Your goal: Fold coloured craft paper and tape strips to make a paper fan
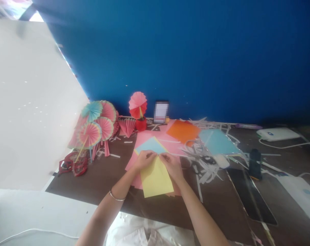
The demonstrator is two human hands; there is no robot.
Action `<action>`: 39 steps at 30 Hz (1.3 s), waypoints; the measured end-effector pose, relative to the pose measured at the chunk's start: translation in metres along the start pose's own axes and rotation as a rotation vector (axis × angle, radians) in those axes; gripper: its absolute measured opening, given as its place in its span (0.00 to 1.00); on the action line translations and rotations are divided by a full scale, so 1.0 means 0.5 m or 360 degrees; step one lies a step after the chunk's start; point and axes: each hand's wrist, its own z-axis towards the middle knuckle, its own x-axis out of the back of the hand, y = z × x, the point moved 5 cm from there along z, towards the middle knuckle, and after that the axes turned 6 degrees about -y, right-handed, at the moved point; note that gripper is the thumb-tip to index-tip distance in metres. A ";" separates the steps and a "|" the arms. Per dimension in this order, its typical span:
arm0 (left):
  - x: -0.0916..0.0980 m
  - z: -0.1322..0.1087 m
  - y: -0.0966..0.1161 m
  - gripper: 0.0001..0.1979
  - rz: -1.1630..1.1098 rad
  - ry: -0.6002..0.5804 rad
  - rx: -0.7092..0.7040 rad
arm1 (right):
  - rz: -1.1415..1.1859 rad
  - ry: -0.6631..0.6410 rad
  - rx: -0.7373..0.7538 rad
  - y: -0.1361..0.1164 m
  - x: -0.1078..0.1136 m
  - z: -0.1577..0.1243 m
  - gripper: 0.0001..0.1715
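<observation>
A yellow sheet of paper (157, 179) hangs toward me from both hands over the middle of the table. My left hand (146, 159) pinches its upper edge near the center. Close beside it, my right hand (170, 164) grips the same edge with bent fingers. Just behind the hands shows a light blue sheet with a yellow border (152, 145); I cannot tell whether it is joined to the yellow paper. Beneath everything lie large pink sheets (142, 136).
Finished paper fans (89, 135) stand at the left, near a pink-and-red fan (138, 102) in a red pot (141, 124). Orange sheets (183, 131), blue sheets (219, 141), white paper strips (208, 172) and a dark tablet-like slab (252, 196) lie to the right.
</observation>
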 end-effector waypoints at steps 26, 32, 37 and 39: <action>0.009 0.002 0.002 0.16 -0.0033 0.0074 0.0046 | 0.0148 -0.0044 0.0004 0.017 -0.002 0.007 0.16; 0.009 0.003 0.001 0.16 -0.0039 0.0073 0.0055 | 0.0143 -0.0010 0.0021 0.021 0.003 0.011 0.15; 0.010 0.005 -0.002 0.16 -0.0066 0.0076 0.0083 | 0.0071 0.0064 -0.0022 0.015 0.006 0.009 0.15; 0.011 0.005 -0.002 0.16 -0.0054 0.0089 0.0081 | 0.0089 0.0021 -0.0027 0.014 0.003 0.007 0.16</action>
